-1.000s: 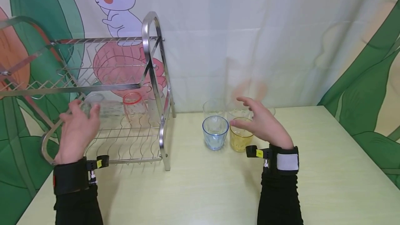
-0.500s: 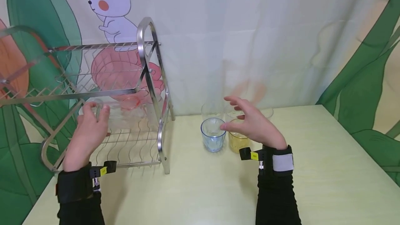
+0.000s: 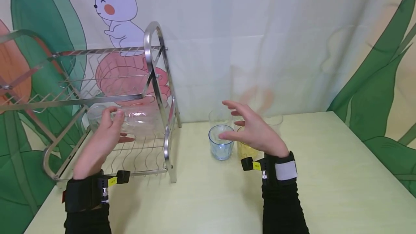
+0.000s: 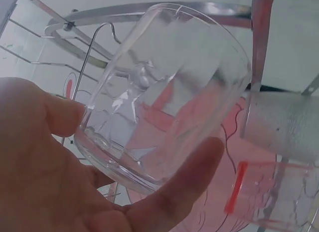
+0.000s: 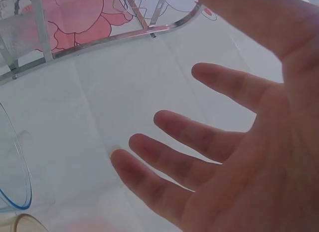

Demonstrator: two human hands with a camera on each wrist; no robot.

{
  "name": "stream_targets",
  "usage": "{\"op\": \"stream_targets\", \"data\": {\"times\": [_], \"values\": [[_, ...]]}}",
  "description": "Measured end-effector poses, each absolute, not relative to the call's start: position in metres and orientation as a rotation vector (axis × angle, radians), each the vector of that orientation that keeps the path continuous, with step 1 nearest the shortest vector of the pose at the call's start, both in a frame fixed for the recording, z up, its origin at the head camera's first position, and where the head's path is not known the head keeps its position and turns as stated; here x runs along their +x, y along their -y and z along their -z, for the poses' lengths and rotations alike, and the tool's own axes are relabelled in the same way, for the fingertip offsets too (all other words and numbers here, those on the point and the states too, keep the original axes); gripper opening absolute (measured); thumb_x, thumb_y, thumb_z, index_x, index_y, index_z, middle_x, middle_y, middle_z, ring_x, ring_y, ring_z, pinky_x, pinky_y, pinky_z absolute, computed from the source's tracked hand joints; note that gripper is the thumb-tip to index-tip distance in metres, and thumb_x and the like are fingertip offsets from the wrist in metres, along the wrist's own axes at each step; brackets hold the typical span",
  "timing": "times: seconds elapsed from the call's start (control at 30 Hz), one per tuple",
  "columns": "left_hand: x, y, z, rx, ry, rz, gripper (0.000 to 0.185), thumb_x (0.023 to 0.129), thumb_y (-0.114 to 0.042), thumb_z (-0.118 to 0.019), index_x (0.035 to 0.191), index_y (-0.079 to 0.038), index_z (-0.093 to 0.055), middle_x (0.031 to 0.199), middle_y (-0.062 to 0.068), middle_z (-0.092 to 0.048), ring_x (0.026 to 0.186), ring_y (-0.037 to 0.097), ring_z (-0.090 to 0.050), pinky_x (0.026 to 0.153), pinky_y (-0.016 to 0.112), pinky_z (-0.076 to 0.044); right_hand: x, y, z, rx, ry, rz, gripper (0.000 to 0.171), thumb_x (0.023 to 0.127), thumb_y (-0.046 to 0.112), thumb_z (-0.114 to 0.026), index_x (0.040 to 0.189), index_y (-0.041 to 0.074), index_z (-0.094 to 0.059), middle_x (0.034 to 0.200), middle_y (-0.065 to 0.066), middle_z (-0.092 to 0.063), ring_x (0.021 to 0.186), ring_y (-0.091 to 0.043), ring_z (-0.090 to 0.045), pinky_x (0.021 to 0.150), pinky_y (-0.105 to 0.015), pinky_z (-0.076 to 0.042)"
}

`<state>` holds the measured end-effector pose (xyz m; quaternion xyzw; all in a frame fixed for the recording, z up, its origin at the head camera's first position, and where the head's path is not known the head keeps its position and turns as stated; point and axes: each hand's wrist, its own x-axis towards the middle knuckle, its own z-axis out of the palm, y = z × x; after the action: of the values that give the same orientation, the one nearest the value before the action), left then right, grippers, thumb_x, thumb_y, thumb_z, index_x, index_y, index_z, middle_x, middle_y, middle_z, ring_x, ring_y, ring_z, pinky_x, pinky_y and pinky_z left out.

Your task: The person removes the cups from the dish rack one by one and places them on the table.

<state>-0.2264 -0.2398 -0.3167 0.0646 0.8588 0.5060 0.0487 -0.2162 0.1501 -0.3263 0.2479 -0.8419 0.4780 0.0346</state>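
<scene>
My left hand (image 3: 112, 128) grips a clear glass (image 3: 97, 116) inside the lower tier of a steel dish rack (image 3: 156, 68). In the left wrist view the thumb (image 4: 192, 174) and fingers curl round the clear glass (image 4: 164, 92), which is tilted on its side. A red-rimmed glass (image 4: 274, 192) lies just beyond it. My right hand (image 3: 242, 127) hovers with its fingers spread over a blue glass (image 3: 221, 144) and a yellow glass (image 3: 244, 151), holding nothing. The right wrist view shows the spread fingers (image 5: 194, 137) above the table.
Two clear glasses (image 3: 218, 116) (image 3: 274, 120) stand behind the coloured ones near the curtain. The rack's upper tier (image 3: 97, 75) hangs over my left hand. The pale green table (image 3: 341, 176) stretches to the right and front.
My left hand has carried the clear glass to the right, deeper under the rack's upper tier. My right hand has drifted left, from over the yellow glass towards the blue one.
</scene>
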Motion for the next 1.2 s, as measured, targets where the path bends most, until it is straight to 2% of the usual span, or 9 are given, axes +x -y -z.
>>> {"op": "stream_targets", "data": {"times": [0.23, 0.4, 0.5, 0.63, 0.7, 0.77, 0.9, 1.03, 1.2], "values": [[-0.226, 0.235, 0.317, 0.279, -2.564, -1.625, 0.071, 0.101, -0.057, -0.017, 0.152, -0.017, 0.011, 0.156, 0.027, -0.002, 0.114, 0.050, -0.050, 0.103, 0.069, -0.026, -0.214, -0.142, 0.324, 0.773, 2.565, -1.442, 0.082, 0.078, 0.043, -0.082, 0.147, 0.034, -0.039, 0.145, 0.012, -0.040, 0.126, -0.016, -0.045, 0.103, -0.037, -0.042], [-0.224, 0.237, 0.315, 0.305, -2.530, -1.653, 0.069, 0.102, -0.056, -0.016, 0.152, -0.017, 0.010, 0.150, 0.030, -0.010, 0.109, 0.048, -0.052, 0.104, 0.072, -0.020, -0.214, -0.138, 0.323, 0.801, 2.562, -1.424, 0.081, 0.079, 0.045, -0.081, 0.147, 0.034, -0.039, 0.144, 0.011, -0.041, 0.124, -0.018, -0.047, 0.102, -0.037, -0.042], [-0.222, 0.238, 0.313, 0.325, -2.526, -1.657, 0.069, 0.103, -0.055, -0.014, 0.153, -0.016, 0.013, 0.152, 0.030, -0.006, 0.105, 0.046, -0.054, 0.103, 0.073, -0.018, -0.214, -0.134, 0.322, 0.828, 2.556, -1.427, 0.081, 0.079, 0.044, -0.081, 0.148, 0.033, -0.038, 0.144, 0.011, -0.041, 0.123, -0.018, -0.048, 0.102, -0.037, -0.042], [-0.219, 0.239, 0.309, 0.364, -2.498, -1.696, 0.068, 0.103, -0.054, -0.012, 0.154, -0.017, 0.015, 0.152, 0.027, -0.004, 0.105, 0.037, -0.054, 0.101, 0.066, -0.032, -0.214, -0.130, 0.322, 0.860, 2.540, -1.425, 0.083, 0.079, 0.041, -0.082, 0.149, 0.030, -0.038, 0.144, 0.010, -0.041, 0.124, -0.015, -0.047, 0.102, -0.037, -0.042], [-0.215, 0.240, 0.306, 0.364, -2.469, -1.711, 0.069, 0.102, -0.056, -0.013, 0.154, -0.020, 0.015, 0.153, 0.024, -0.003, 0.105, 0.033, -0.057, 0.104, 0.067, -0.028, -0.214, -0.129, 0.322, 0.870, 2.533, -1.428, 0.083, 0.079, 0.040, -0.082, 0.149, 0.029, -0.038, 0.144, 0.011, -0.041, 0.125, -0.013, -0.045, 0.102, -0.037, -0.042], [-0.214, 0.241, 0.305, 0.388, -2.439, -1.729, 0.068, 0.101, -0.057, -0.013, 0.154, -0.022, 0.011, 0.149, 0.022, -0.010, 0.104, 0.026, -0.059, 0.103, 0.066, -0.030, -0.213, -0.127, 0.321, 0.883, 2.522, -1.440, 0.083, 0.079, 0.039, -0.083, 0.149, 0.029, -0.038, 0.144, 0.011, -0.041, 0.126, -0.011, -0.043, 0.103, -0.037, -0.042], [-0.211, 0.244, 0.303, 0.407, -2.405, -1.739, 0.065, 0.101, -0.060, -0.016, 0.151, -0.024, 0.003, 0.140, 0.020, -0.022, 0.098, 0.027, -0.065, 0.104, 0.072, -0.017, -0.210, -0.122, 0.318, 0.912, 2.497, -1.466, 0.084, 0.080, 0.033, -0.083, 0.149, 0.026, -0.038, 0.145, 0.009, -0.041, 0.126, -0.012, -0.042, 0.103, -0.038, -0.042], [-0.209, 0.244, 0.303, 0.420, -2.380, -1.771, 0.063, 0.100, -0.062, -0.017, 0.149, -0.026, -0.003, 0.134, 0.017, -0.026, 0.099, 0.030, -0.063, 0.104, 0.068, -0.023, -0.209, -0.116, 0.318, 0.942, 2.480, -1.463, 0.086, 0.079, 0.030, -0.084, 0.150, 0.023, -0.037, 0.145, 0.008, -0.040, 0.126, -0.013, -0.042, 0.102, -0.037, -0.043], [-0.207, 0.240, 0.303, 0.481, -2.353, -1.817, 0.059, 0.101, -0.060, -0.018, 0.150, -0.028, -0.009, 0.141, 0.015, -0.026, 0.101, 0.027, -0.063, 0.101, 0.067, -0.028, -0.211, -0.111, 0.318, 0.966, 2.462, -1.452, 0.089, 0.077, 0.032, -0.085, 0.151, 0.026, -0.035, 0.145, 0.008, -0.037, 0.125, -0.012, -0.042, 0.102, -0.035, -0.044]]}}
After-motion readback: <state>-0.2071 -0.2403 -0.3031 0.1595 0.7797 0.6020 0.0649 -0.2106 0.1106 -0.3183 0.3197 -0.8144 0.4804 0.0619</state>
